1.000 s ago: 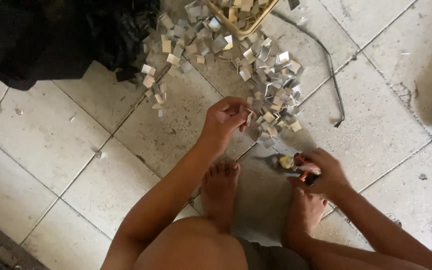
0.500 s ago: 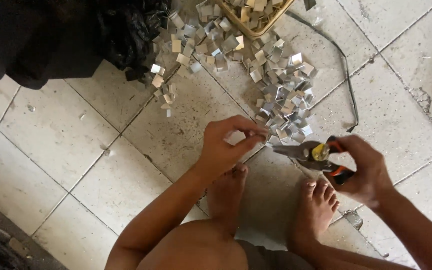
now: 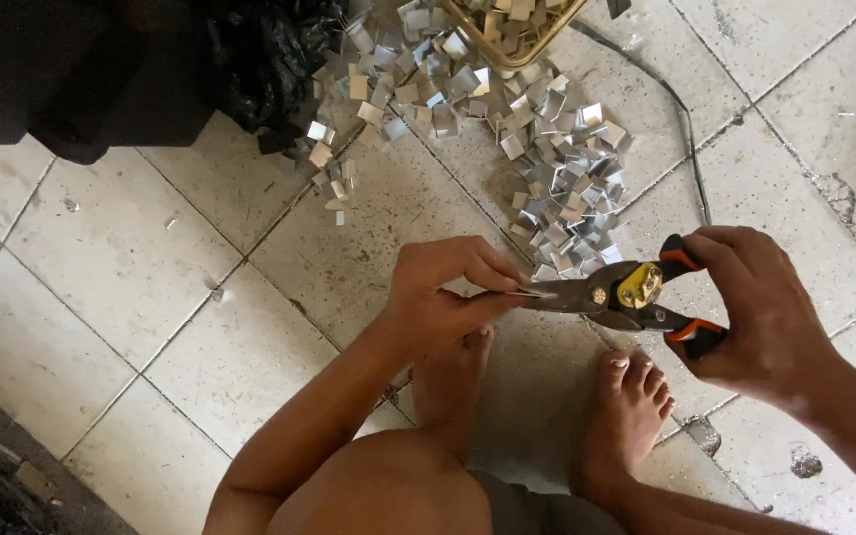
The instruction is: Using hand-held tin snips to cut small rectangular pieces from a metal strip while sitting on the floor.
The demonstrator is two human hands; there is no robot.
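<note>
The left hand [image 3: 443,297] pinches a thin metal strip [image 3: 525,293] between thumb and fingertips, just above the left foot [image 3: 453,381]. The right hand [image 3: 760,302] is clenched around the orange-tipped handles of a pair of tin snips [image 3: 611,294], whose grey blades point left and meet the strip at its free end. Beyond the blades a heap of small cut metal squares [image 3: 567,188] spreads over the floor [image 3: 131,248] toward a woven basket [image 3: 512,30] at the top edge, itself holding similar pieces. A dark cable [image 3: 691,149] curves past the heap on its right. A crumpled black plastic bag [image 3: 269,54] lies at upper left. The floor is of pale, stained square tiles with dark joints; the right foot [image 3: 631,416] rests beneath the snips.
</note>
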